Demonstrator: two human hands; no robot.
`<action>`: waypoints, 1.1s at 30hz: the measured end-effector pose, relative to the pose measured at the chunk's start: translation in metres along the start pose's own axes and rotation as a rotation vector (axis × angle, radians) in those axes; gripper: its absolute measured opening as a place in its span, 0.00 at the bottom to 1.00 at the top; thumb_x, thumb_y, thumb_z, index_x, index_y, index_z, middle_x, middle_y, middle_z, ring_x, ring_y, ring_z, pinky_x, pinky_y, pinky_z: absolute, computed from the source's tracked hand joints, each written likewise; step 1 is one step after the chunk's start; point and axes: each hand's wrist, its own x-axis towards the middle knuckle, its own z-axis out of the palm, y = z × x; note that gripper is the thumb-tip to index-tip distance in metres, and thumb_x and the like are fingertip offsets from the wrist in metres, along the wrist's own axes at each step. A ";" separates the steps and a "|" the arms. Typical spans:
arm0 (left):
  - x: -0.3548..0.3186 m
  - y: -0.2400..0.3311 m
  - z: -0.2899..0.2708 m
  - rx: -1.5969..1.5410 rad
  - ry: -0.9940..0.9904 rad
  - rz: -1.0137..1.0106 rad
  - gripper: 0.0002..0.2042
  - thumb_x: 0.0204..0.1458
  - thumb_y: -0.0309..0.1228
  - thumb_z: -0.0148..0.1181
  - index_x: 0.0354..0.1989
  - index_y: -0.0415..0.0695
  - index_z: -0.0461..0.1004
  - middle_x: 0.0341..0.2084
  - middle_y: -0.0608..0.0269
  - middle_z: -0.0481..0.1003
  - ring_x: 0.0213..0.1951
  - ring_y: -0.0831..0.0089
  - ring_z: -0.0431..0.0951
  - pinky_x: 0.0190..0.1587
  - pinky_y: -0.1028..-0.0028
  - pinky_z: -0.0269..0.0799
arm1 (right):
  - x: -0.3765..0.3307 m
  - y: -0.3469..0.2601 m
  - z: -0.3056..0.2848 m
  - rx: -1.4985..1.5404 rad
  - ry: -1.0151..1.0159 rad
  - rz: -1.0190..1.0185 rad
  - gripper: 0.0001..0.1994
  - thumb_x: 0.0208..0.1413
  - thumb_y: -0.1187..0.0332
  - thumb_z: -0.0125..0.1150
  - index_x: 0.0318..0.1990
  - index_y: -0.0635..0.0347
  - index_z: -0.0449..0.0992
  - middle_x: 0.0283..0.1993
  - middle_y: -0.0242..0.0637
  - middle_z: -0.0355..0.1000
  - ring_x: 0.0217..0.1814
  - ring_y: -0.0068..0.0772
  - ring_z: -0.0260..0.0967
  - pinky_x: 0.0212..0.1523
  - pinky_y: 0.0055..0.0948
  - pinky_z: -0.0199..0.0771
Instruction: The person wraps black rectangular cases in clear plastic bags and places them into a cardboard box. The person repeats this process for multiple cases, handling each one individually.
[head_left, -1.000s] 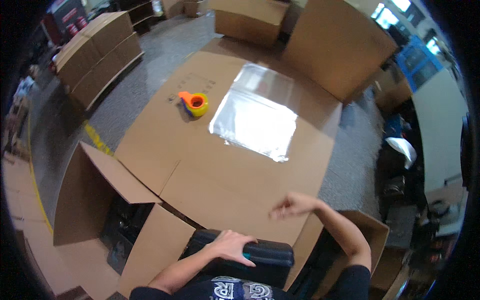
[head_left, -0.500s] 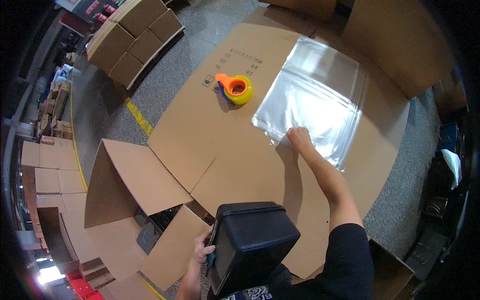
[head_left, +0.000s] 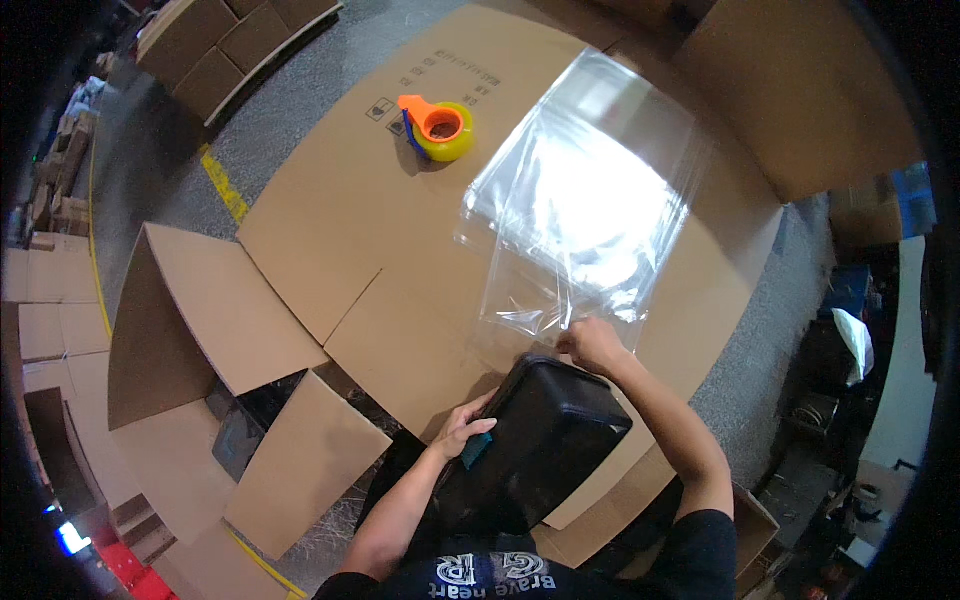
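Observation:
My left hand is closed on the edge of a black plastic box, which is tilted close to my body. A small teal patch shows beside the fingers. Just past the box's far corner, my right hand pinches the near edge of a clear plastic bag. That bag is partly drawn off a stack of clear plastic bags lying on a cardboard surface. Away to the left of the stack sits a roll of yellow tape in an orange dispenser.
An open carton with dark items inside stands at the left. Stacked cartons are at the far left, and an upright cardboard panel rises at the far right. A yellow line marks the grey floor.
My right hand has come back toward me, dragging a bag's edge off the stack. My left hand has brought the black box farther in, near the right hand. The view has shifted.

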 end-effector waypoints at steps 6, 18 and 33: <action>0.007 -0.024 -0.026 0.068 0.058 -0.042 0.35 0.52 0.47 0.53 0.65 0.38 0.56 0.60 0.54 0.62 0.61 0.66 0.62 0.63 0.72 0.52 | -0.047 -0.020 0.006 0.386 0.144 0.123 0.07 0.50 0.68 0.60 0.35 0.58 0.80 0.34 0.47 0.75 0.35 0.50 0.74 0.38 0.40 0.74; 0.076 0.104 0.043 1.326 0.622 0.504 0.11 0.46 0.36 0.61 0.33 0.45 0.69 0.29 0.54 0.70 0.38 0.57 0.73 0.38 0.59 0.69 | -0.034 -0.068 0.032 0.497 0.878 -0.152 0.08 0.50 0.74 0.62 0.38 0.61 0.72 0.29 0.43 0.69 0.28 0.43 0.71 0.27 0.34 0.71; 0.010 0.041 0.006 1.350 0.546 0.924 0.09 0.40 0.18 0.65 0.24 0.42 0.69 0.27 0.61 0.73 0.30 0.64 0.76 0.30 0.70 0.72 | -0.119 -0.049 0.128 0.289 1.328 0.235 0.08 0.46 0.82 0.57 0.33 0.61 0.69 0.32 0.39 0.65 0.28 0.38 0.64 0.28 0.30 0.66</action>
